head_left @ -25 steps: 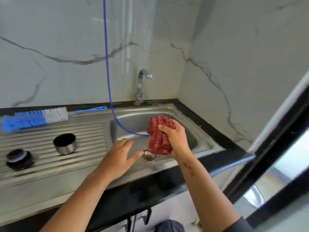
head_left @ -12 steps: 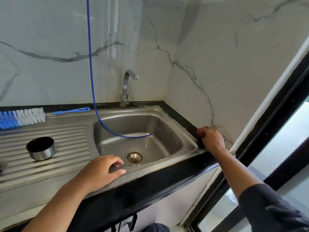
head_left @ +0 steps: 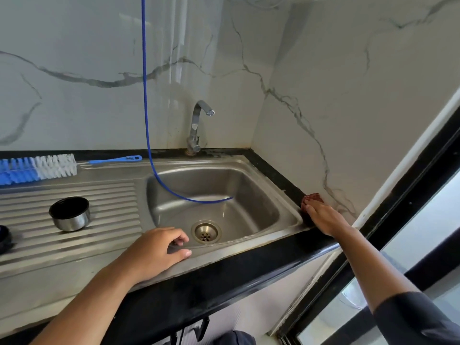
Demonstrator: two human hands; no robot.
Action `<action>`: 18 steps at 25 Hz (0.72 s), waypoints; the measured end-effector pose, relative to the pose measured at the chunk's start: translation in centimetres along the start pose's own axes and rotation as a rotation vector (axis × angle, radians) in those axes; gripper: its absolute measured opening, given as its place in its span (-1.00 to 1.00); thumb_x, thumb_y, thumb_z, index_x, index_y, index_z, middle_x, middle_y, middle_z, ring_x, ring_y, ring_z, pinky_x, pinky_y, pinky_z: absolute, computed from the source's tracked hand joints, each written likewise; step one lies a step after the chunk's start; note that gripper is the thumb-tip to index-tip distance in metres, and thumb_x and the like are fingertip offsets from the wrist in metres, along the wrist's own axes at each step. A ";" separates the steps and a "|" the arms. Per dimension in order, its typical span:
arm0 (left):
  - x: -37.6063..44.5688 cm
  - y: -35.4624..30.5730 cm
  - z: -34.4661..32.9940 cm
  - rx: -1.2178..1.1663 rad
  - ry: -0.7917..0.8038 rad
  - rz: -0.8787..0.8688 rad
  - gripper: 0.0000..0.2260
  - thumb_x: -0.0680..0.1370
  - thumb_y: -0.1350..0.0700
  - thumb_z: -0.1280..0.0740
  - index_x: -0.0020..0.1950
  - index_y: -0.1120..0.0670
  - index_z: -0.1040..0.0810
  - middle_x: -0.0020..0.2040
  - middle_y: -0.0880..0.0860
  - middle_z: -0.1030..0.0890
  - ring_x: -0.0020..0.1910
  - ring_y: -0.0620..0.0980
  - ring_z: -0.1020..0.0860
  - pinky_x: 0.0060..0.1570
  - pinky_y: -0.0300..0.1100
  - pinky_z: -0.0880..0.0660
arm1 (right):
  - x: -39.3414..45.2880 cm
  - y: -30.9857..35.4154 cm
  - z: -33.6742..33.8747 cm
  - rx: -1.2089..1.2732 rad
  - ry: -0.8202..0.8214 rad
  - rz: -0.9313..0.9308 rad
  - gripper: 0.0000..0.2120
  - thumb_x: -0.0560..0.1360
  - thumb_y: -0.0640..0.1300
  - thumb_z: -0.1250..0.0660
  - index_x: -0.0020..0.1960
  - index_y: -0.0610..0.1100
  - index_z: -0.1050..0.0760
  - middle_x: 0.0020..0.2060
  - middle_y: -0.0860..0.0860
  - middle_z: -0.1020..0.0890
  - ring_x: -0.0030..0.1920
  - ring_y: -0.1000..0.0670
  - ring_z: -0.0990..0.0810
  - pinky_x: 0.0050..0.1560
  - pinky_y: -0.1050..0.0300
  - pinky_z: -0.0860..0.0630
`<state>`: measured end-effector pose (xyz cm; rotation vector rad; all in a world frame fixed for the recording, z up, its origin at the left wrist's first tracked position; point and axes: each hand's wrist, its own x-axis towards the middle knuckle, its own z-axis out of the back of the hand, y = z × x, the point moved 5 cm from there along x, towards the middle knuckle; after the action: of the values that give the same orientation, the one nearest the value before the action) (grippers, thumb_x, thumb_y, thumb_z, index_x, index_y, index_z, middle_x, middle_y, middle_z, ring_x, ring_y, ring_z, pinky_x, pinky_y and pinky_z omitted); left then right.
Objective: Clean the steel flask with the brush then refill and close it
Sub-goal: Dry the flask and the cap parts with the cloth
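Brush (head_left: 37, 168) lies at ten o'clock; right hand (head_left: 324, 219) presses flat on cloth (head_left: 312, 197), left hand (head_left: 154, 252) relaxed on sink (head_left: 249, 245) rim.

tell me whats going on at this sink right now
A person stands at a steel sink. Their right hand lies on a red cloth at the black counter edge by the wall. The left hand rests on the sink's front rim, holding nothing. A blue and white bottle brush lies untouched at the back of the drainboard, and a small steel cup stands on the ribs. The flask body itself is not in view.
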<state>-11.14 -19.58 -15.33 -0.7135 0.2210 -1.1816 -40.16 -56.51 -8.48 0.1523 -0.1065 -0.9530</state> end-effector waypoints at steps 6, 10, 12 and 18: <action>-0.1 -0.1 0.0 -0.003 0.003 0.018 -0.78 0.51 -0.19 -0.46 0.11 -0.16 -0.64 0.01 -0.26 -0.64 0.05 -0.33 -0.58 0.14 -0.23 -0.54 | 2.0 -1.9 -1.9 -0.073 -0.015 -0.029 -0.53 0.72 0.07 -0.02 0.61 0.02 -0.25 0.59 -0.02 -0.29 0.54 -0.19 -0.32 0.52 -0.20 -0.27; -0.4 -0.7 0.2 -0.005 0.009 0.038 -0.77 0.54 -0.15 -0.44 0.15 -0.12 -0.65 0.05 -0.23 -0.63 0.07 -0.30 -0.57 0.17 -0.18 -0.54 | 1.9 -0.3 -1.1 -0.144 -0.043 -0.127 -0.58 0.68 0.04 -0.04 0.48 -0.01 -0.39 0.47 -0.09 -0.44 0.40 -0.25 -0.46 0.34 -0.35 -0.43; -0.7 -1.3 0.8 -0.028 -0.009 0.031 -0.78 0.56 -0.11 -0.43 0.14 -0.07 -0.65 0.05 -0.19 -0.64 0.06 -0.27 -0.57 0.17 -0.15 -0.55 | 0.1 3.5 0.1 -0.098 -0.262 -0.093 -0.68 0.67 -0.02 -0.14 0.34 -0.07 -0.51 0.34 -0.14 -0.53 0.27 -0.29 -0.53 0.22 -0.30 -0.48; -5.1 -2.6 6.3 -0.072 -0.232 0.074 -0.76 0.58 -0.14 -0.38 0.14 -0.04 -0.67 0.03 -0.17 -0.66 0.07 -0.24 -0.58 0.13 -0.13 -0.55 | -8.7 22.0 -2.2 0.363 -0.387 0.417 -0.88 0.59 -0.06 -0.37 -0.01 -0.04 -0.68 -0.09 -0.05 -0.73 -0.13 -0.20 -0.69 -0.11 -0.04 -0.59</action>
<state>-11.83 -12.99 -9.94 -0.8914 0.0945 -1.0149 -27.18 -36.74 -6.94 0.2669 -0.6455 -0.5293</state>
